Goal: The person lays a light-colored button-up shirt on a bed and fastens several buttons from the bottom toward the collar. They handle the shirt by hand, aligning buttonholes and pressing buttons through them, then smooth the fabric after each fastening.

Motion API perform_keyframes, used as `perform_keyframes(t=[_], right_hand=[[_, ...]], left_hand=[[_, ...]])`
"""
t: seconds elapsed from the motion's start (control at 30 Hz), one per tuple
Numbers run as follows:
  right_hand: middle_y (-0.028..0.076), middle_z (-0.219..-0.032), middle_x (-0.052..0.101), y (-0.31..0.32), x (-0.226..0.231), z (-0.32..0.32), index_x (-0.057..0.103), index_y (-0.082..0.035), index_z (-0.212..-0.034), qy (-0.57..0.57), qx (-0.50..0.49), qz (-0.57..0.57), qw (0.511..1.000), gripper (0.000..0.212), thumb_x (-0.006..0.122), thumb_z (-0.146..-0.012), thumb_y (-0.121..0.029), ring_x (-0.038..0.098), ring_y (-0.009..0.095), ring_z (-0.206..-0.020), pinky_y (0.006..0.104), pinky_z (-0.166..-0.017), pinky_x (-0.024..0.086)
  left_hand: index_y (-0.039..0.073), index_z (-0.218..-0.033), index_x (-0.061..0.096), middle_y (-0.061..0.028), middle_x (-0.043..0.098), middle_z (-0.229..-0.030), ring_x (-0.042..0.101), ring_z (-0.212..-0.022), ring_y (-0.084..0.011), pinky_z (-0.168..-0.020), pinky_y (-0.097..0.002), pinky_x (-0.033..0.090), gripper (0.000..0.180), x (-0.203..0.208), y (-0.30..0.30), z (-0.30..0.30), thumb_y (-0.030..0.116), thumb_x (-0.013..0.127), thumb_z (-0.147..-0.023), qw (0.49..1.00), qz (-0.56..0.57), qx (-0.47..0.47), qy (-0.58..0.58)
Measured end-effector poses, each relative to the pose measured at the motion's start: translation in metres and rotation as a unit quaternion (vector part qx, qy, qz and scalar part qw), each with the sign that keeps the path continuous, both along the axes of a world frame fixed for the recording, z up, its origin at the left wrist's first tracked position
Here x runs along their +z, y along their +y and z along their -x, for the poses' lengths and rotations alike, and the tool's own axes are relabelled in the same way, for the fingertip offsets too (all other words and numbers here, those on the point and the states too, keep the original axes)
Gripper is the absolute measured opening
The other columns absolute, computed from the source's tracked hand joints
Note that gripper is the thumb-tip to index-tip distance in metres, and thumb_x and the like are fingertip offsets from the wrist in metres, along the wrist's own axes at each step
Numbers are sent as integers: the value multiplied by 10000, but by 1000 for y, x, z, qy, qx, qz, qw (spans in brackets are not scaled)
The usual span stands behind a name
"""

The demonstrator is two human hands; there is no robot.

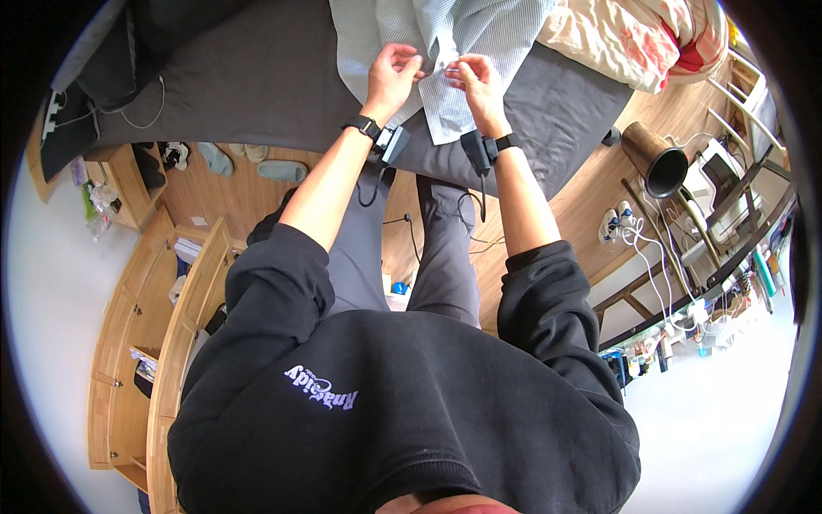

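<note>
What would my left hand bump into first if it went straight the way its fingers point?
Your left hand would probably meet the raised fold of the striped shirt first, with your right hand just beyond. How deep the fold sits is hard to tell.

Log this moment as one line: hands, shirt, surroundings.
left hand: fingers bent at striped shirt | right hand: at same shirt, grip unclear | shirt: lying on dark sheet | patterned quilt: right of shirt

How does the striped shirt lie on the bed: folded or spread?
Spread where visible: the striped shirt lies wide on the dark bed, rumpled in the middle; its far end is unseen.
</note>
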State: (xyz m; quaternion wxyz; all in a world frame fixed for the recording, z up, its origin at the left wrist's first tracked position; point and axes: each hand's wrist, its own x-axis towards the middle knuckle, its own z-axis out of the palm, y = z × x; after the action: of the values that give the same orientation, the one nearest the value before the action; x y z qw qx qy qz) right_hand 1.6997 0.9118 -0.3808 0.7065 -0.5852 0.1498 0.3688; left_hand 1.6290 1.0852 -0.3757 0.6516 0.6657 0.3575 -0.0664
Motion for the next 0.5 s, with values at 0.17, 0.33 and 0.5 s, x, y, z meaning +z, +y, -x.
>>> perform_keyframes(t=[0.17, 0.33, 0.5], right_hand=[[45, -823, 659, -7, -9, 31, 571, -39, -987, -177, 26, 215, 960, 272, 786, -914, -188, 642, 131, -723, 284, -689, 544], [91, -903, 686, 4, -12, 65, 598, -12, -1045, -172, 155, 266, 936, 395, 838, -862, -268, 677, 187, -813, 334, -757, 561], [132, -944, 676, 24, -26, 59, 620, 3, -1062, -258, 161, 300, 904, 432, 856, -803, -250, 672, 252, -811, 374, -760, 555]], left_hand=[[41, -1169, 663, -93, 698, -1045, 696, -851, -187, -786, -330, 575, 352, -14, -5, 37, 88, 790, -844, 982, -141, -122, 36], [66, -1267, 657, -94, 653, -1056, 670, -835, -190, -803, -319, 577, 447, -27, -21, 56, 45, 776, -836, 985, -133, -94, 59], [49, -1161, 716, -184, 652, -1091, 670, -997, -346, -897, -400, 547, 327, -46, -23, 45, -33, 575, -878, 976, -172, -131, -32]])
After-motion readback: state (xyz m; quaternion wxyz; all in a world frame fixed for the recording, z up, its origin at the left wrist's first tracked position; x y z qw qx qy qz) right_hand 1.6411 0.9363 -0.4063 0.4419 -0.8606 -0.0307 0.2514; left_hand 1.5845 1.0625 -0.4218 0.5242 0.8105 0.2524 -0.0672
